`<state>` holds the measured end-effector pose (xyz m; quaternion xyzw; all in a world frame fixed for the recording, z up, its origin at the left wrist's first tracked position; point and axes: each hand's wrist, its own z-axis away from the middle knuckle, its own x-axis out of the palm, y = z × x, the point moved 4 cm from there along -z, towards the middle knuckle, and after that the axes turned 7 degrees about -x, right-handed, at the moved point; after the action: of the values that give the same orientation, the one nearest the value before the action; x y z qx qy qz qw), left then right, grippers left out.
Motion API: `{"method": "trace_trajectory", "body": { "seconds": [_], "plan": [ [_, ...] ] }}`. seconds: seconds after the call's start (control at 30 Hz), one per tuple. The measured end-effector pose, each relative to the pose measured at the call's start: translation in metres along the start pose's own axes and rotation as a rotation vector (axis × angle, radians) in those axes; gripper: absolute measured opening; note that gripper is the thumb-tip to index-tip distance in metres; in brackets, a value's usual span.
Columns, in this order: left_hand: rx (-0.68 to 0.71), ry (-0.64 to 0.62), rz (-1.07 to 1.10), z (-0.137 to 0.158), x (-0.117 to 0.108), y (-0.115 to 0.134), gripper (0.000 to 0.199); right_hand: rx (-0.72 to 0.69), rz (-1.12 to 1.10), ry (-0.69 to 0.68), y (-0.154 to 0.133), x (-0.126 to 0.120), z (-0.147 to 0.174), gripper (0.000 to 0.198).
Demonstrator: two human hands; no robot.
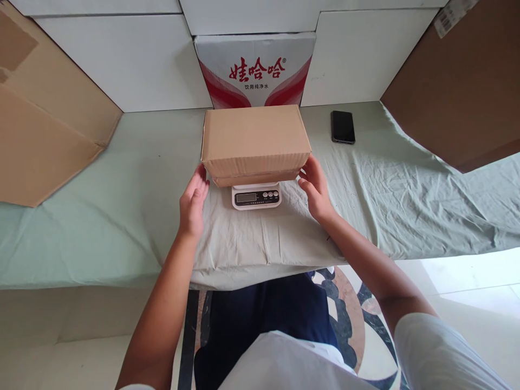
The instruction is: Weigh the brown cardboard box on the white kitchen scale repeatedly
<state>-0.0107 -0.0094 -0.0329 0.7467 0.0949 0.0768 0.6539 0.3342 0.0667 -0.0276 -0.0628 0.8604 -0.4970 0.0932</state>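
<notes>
A closed brown cardboard box point(255, 132) sits over a small white digital kitchen scale point(257, 197), hiding most of its platform. I cannot tell whether the scale bears the box's full weight. The scale's display and several buttons face me, and I can read no figure on the display. My left hand point(193, 203) is at the box's lower left corner, fingers along its side and thumb in front. My right hand point(316, 189) grips the lower right corner, its fingertips partly hidden behind the box. Between them the two hands hold the box.
A black phone point(343, 127) lies on the green cloth point(162, 162) to the right. Behind the box stands a white and red printed carton point(255, 51) against white panels. Large cardboard pieces stand at left point(52, 119) and right point(459, 97). The cloth's front edge is near me.
</notes>
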Motion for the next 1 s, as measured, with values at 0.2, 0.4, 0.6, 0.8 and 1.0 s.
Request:
{"method": "trace_trajectory", "body": {
  "seconds": [0.2, 0.4, 0.6, 0.8, 1.0],
  "plan": [
    [0.030, -0.009, 0.075, -0.0006, 0.0000, -0.0017, 0.097, -0.017, -0.001, -0.010, -0.0001, -0.0005, 0.0012, 0.083],
    [0.046, -0.031, 0.111, 0.0011, 0.0037, 0.0016, 0.088, -0.024, 0.000, -0.005, 0.0005, -0.0007, 0.0017, 0.080],
    [0.037, -0.039, 0.080, 0.0011, 0.0064, 0.0019, 0.096, -0.027, -0.025, 0.008, 0.0008, 0.0000, 0.0019, 0.077],
    [0.041, -0.047, 0.079, -0.0001, 0.0040, -0.0041, 0.094, -0.004, -0.022, 0.017, -0.0001, 0.0012, 0.0010, 0.081],
    [0.042, -0.048, 0.060, -0.0005, 0.0038, -0.0057, 0.097, -0.008, -0.036, 0.012, -0.0014, 0.0016, 0.0004, 0.078]
  ]
}}
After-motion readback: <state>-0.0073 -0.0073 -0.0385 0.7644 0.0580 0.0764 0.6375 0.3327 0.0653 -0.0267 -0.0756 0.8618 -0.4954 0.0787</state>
